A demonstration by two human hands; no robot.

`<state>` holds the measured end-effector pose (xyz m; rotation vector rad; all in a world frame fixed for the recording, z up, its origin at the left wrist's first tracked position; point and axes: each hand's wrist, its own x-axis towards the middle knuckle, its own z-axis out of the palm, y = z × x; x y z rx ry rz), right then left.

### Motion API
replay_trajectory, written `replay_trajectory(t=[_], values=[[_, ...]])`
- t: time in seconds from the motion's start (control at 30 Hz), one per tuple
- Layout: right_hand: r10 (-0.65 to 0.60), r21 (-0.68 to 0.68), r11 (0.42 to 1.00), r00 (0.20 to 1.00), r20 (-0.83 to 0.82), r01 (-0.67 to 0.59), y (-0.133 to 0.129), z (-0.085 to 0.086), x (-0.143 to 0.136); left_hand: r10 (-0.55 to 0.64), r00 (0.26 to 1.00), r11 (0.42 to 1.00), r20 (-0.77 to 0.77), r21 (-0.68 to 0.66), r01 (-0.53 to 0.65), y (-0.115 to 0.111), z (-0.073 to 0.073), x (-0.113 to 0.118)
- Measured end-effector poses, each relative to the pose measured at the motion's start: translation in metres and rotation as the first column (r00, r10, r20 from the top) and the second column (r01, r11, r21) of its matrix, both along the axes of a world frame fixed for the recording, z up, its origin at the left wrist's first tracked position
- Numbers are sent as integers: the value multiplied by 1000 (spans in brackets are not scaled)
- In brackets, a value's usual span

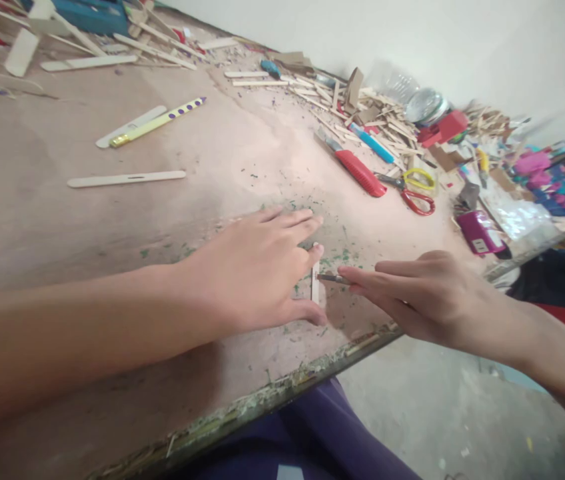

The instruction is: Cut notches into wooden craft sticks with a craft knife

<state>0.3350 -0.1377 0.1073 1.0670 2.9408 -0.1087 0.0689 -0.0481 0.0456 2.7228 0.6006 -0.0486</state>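
Observation:
My left hand [262, 270] lies palm down on the table with its fingers spread. Its thumb and index finger press a wooden craft stick [315, 287] against the tabletop, covering part of it. From the right, my right hand [417, 287] pinches a slim metal craft knife [333, 278]; most of the tool is hidden by the fingers. The knife's tip meets the stick between the left thumb and index finger, where small dark marks show. Tiny green shavings [345, 257] are scattered around both hands.
Beyond my hands lie a red utility knife [360, 172], red-and-yellow scissors [415, 190] and a blue pen [372, 143]. A spotted pencil [160, 121] and a loose craft stick [127, 179] are at left. Piled sticks [387, 120] line the wall. The table edge [282, 383] runs close by.

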Motion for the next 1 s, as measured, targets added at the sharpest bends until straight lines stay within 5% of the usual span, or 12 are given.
replay_trajectory(t=[0.33, 0.8, 1.0], values=[[135, 100, 984, 985, 110, -147, 7, 6, 5, 4, 1000, 1000, 10, 13, -4, 1, -1, -1], [-123, -2, 992, 988, -89, 124, -20, -16, -5, -3, 1000, 1000, -1, 23, 3, -2, -3, -2], [-51, 160, 985, 997, -52, 59, -18, -22, 3, 4, 1000, 1000, 25, 24, -5, 1, -4, -2]])
